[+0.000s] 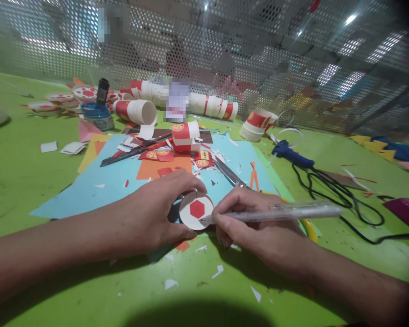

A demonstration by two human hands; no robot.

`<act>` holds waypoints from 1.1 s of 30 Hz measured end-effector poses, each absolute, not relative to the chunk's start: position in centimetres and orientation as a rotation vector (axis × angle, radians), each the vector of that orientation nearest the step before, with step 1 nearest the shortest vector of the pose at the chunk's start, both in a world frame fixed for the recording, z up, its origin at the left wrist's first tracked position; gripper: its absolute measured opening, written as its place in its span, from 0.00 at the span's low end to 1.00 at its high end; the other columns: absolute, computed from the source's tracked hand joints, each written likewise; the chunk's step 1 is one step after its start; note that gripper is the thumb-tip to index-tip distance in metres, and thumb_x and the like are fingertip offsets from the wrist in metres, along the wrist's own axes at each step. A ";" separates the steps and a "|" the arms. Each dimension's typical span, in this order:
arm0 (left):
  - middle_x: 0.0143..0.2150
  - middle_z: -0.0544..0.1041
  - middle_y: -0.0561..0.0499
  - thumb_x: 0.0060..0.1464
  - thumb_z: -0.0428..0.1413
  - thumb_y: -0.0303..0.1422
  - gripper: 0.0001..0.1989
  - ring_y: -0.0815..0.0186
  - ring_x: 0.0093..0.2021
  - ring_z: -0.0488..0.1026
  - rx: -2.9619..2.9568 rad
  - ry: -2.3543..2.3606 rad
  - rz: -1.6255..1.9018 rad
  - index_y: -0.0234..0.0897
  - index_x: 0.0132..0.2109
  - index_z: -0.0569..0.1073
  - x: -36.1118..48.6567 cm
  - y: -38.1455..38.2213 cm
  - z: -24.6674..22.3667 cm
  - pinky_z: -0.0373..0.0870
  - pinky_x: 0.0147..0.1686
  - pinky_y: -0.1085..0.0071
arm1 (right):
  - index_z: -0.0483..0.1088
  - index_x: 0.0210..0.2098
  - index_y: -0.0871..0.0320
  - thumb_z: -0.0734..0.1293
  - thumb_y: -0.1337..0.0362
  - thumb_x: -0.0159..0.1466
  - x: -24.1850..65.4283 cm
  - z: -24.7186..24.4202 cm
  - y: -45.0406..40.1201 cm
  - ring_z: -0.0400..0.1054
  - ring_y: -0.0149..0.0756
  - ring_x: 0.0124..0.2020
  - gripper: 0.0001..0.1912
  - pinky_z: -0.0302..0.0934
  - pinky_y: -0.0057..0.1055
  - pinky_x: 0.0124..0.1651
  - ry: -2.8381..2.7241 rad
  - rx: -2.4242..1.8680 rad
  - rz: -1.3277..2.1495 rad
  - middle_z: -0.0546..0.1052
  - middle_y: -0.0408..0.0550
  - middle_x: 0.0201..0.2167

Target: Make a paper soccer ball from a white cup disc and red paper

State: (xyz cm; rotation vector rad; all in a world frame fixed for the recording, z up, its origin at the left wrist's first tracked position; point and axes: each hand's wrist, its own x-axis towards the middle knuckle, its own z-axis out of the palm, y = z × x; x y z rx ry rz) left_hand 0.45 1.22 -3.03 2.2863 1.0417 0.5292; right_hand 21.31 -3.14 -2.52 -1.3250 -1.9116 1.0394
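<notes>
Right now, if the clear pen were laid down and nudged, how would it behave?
The pen would probably roll, since it looks slim and round. It is likely light, as it looks like see-through plastic. It also seems stiff: it sticks out straight though the right hand grips it near the tip.

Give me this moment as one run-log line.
left hand: holds white disc | right hand: holds pen, tip by disc's red hexagon | nearby: blue paper, scissors | beyond: cups

Perforated screen (231, 50) behind blue jar (96, 117) and dark-blue corded tool (296, 156).
</notes>
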 end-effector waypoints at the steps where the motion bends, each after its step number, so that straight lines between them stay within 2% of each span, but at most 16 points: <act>1: 0.40 0.73 0.52 0.44 0.62 0.36 0.21 0.61 0.35 0.70 2.286 1.039 0.532 0.42 0.47 0.70 0.5 1.2 -3.0 0.67 0.32 0.67 | 0.70 0.31 0.54 0.65 0.63 0.62 21.3 -2.5 -3.1 0.67 0.30 0.23 0.04 0.59 0.28 0.25 -1.912 -1.328 1.041 0.75 0.41 0.23; 14: 0.42 0.72 0.51 0.44 0.63 0.36 0.22 0.61 0.37 0.69 2.274 1.047 0.494 0.41 0.48 0.69 0.4 1.4 -3.1 0.66 0.34 0.68 | 0.71 0.29 0.56 0.66 0.67 0.60 21.1 -2.3 -3.1 0.66 0.28 0.22 0.03 0.59 0.25 0.24 -1.923 -1.333 1.031 0.75 0.39 0.21; 23: 0.41 0.72 0.51 0.45 0.62 0.36 0.21 0.61 0.36 0.69 2.274 1.027 0.505 0.42 0.47 0.69 0.3 1.3 -3.1 0.66 0.33 0.68 | 0.71 0.30 0.55 0.66 0.65 0.61 21.2 -2.5 -3.2 0.67 0.29 0.22 0.04 0.59 0.26 0.24 -1.921 -1.325 1.020 0.75 0.40 0.22; 33: 0.45 0.71 0.50 0.43 0.63 0.33 0.24 0.61 0.38 0.69 2.294 1.043 0.492 0.41 0.49 0.68 0.4 1.4 -3.3 0.66 0.35 0.67 | 0.71 0.27 0.56 0.66 0.69 0.58 21.0 -2.1 -3.1 0.65 0.26 0.21 0.04 0.59 0.23 0.23 -1.937 -1.342 1.009 0.74 0.38 0.20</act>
